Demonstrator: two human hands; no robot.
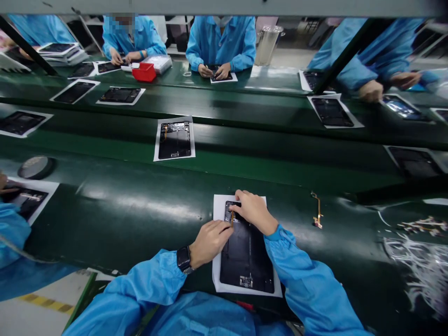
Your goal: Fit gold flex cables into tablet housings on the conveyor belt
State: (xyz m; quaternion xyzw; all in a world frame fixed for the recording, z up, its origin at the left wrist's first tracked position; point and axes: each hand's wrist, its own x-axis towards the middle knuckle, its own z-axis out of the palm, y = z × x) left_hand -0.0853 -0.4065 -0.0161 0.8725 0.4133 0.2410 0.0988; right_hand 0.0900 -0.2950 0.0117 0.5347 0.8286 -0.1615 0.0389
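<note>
A black tablet housing (247, 254), its inside facing up, lies on a white sheet (216, 275) in front of me. A thin orange flex cable (232, 215) runs near its upper left corner. My left hand (212, 240) is closed, thumb and forefinger pinching at the lower end of this cable. From the right, my right hand (255, 212) reaches over the housing's top end. Its thumb rests beside the upper part of the cable, and the curled fingers lie at the top edge; what they grip is hidden.
Another flex cable (317, 211) lies to the right, near a heap of white strips (416, 261). A round grey dish (35, 167) stands left, by a neighbour's sleeve (14, 233). Ahead, a tablet housing (175, 140) rests on the green line. Co-workers in blue sit opposite, near a red bin (143, 72).
</note>
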